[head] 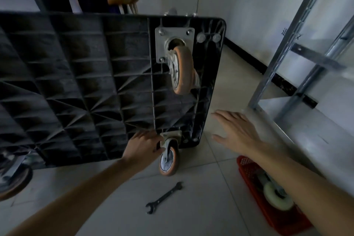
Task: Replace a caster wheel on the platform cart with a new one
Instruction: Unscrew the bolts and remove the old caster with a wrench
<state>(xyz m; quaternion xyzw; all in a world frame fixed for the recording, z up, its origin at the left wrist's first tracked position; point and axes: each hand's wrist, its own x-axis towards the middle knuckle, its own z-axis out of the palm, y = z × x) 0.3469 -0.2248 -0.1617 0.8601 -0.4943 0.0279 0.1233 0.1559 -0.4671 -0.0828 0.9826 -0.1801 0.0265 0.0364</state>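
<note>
**Entry: platform cart on edge, lower caster under hand**

- Platform cart (pixel 76 86): I log it tipped up on its edge, ribbed black underside facing me, presumably so the caster plates can be reached.
- Upper caster (pixel 181 67): orange tread, bolted by a square plate near the cart's top right corner. Untouched.
- Lower caster (pixel 169 161): at the cart's bottom right corner, wheel reaching down to the floor tiles. I take this as the one to be swapped, since my hand is on it.
- Left hand (pixel 142 148): fingers curled at the lower caster's mounting plate and fork, apparently gripping it to steady or test it.
- Right hand (pixel 235 132): fingers spread, holding nothing, in the air just right of the cart's edge; apart from the left hand.
- Wrench (pixel 164 197): flat on the tiles below the lower caster, within reach of either hand, not yet picked up.
- New caster (pixel 275 195): white wheel lying in a red basket (pixel 247 166) on the floor, partly hidden by my right forearm.
- Metal shelving (pixel 298 48): stands at right.
</note>
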